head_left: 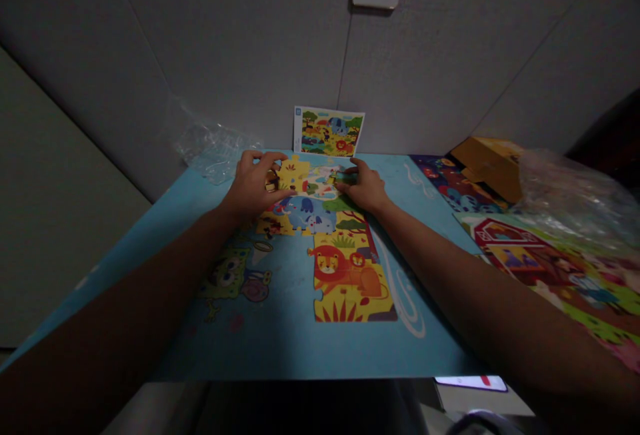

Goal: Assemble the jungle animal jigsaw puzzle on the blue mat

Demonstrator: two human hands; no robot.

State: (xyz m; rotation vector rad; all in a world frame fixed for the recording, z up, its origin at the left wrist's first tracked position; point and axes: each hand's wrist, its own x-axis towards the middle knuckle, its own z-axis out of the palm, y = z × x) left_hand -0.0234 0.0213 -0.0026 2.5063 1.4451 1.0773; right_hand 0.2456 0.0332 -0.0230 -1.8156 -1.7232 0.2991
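Observation:
My left hand (256,183) is curled at the left of several loose puzzle pieces, its thumb and fingers around a yellow puzzle piece (294,172). On the other side, my right hand (367,186) has its thumb and index finger closed about a puzzle piece with green and blue on it (346,178); the fingers partly cover it. Just below both hands lies a joined elephant section (307,214) of the puzzle. It meets a joined lion section (350,282) that runs down toward the near edge of the table.
A picture card (330,132) leans on the wall behind the pieces. Crumpled clear plastic (215,148) lies at the back left. To the right are a brown cardboard box (487,165), more plastic wrap (575,195) and a farm picture (565,268). A blue printed tabletop (280,348) carries the pieces.

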